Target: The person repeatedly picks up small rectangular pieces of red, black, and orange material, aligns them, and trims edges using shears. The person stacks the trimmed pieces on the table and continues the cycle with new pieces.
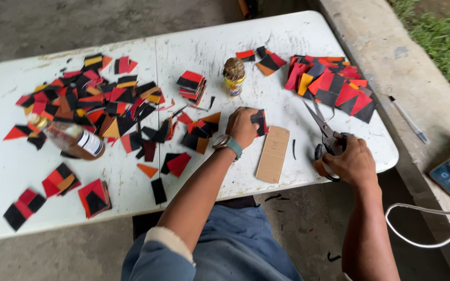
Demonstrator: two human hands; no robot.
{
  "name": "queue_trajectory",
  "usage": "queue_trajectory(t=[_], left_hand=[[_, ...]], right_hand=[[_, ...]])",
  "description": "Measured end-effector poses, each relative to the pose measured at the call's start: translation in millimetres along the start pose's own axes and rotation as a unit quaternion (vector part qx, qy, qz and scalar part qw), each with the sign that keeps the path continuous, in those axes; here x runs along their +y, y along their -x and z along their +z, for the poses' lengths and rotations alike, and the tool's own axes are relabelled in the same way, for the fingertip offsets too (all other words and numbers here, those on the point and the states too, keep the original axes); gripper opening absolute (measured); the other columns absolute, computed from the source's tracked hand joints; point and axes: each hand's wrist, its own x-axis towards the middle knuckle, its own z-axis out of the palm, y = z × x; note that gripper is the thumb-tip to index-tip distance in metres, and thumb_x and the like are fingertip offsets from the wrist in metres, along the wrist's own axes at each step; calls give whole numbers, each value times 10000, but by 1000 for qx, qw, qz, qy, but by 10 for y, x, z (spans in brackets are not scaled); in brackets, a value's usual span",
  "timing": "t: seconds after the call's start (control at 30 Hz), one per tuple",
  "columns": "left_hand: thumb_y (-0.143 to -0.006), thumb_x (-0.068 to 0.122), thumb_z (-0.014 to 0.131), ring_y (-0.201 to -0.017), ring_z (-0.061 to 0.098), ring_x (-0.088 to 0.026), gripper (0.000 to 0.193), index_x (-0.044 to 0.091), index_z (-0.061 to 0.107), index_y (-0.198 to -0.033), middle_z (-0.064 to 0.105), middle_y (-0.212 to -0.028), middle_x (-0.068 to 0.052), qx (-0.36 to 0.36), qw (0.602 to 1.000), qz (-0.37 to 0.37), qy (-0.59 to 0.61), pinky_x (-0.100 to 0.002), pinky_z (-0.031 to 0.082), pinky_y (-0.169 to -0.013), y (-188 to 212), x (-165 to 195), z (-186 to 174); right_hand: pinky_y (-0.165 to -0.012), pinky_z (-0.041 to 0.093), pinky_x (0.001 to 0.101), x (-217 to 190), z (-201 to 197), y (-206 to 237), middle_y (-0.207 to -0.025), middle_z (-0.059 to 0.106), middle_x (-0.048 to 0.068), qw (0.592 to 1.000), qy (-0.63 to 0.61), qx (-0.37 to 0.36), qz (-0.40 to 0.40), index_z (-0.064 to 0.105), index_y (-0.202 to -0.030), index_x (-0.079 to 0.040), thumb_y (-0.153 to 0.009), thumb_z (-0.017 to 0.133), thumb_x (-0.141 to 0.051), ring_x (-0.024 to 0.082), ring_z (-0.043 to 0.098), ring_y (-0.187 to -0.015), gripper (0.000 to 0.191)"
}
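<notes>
The left hand (242, 126) rests near the middle of the white worktop (225, 41), its fingers closed on a small stack of pieces (259, 122), black with red edges showing, which pokes out at the right of the knuckles. A watch with a teal strap (228, 145) sits on that wrist. The right hand (351, 164) is at the worktop's right front edge, its fingers closed through the dark handles of a pair of scissors (323, 125); the blades stand open and point up and left toward the far pile.

Just right of the left hand lies a flat, tan cardboard strip (273, 154), long and narrow. Beyond it stands a small jar (234, 76) with a yellow label and a brown, lumpy top. A neat stack of red and black squares (191, 86) lies left of the jar. A loose heap of red, black and orange pieces (332, 86) covers the far right corner, and a wider scatter (89, 104) fills the left half, where a clear bottle (69, 138) lies on its side.
</notes>
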Motion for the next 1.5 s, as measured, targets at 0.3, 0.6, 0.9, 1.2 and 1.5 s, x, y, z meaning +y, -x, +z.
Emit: queue_trajectory(t=[0.3,0.6,0.9,1.2,1.5], left_hand=[[-817,164,839,-1170,584,-378,540,79,642,-1313,544,-1317,-179,102,993,64,14,-457,519,-927,302,73,-795],[-958,194,794,-1061,672,-207,323,64,697,-1237,702,-1189,-93,272,962,-15,17,-336,537,-932,1814,-747,-2704],[-889,172,793,-945,714,-254,255,36,741,-1098,744,-1067,-124,275,954,-116,-28,-350,544,-827,2615,-982,-2583],[-884,158,788,-997,716,-319,229,25,723,-1059,734,-1067,-146,264,962,-52,-40,-386,557,-862,2353,-794,-2334],[-882,155,782,-1004,727,-287,238,23,728,-1073,746,-1068,-129,274,956,-100,-13,-363,553,-884,2529,-827,-2394]], right_hand=[[-905,527,476,-177,-11,145,-1185,682,215,991,27,95,-91,749,-1240,-71,-767,890,-272,417,647,-1073,533],[-737,554,328,-1054,241,863,-987,784,87,936,-243,-72,-244,783,-990,-61,-950,754,-159,165,716,-815,109],[-621,552,327,-2190,803,859,-797,721,100,918,-202,-164,-300,744,-833,-15,-816,894,-280,209,689,-656,305],[-831,555,444,-2803,1194,167,-1042,730,207,920,-90,-166,-344,727,-1176,-60,-714,858,-199,388,700,-934,500],[-804,562,411,-2788,1008,34,-954,760,187,885,-22,-374,-276,587,-1426,-140,-803,710,-100,305,733,-857,636]])
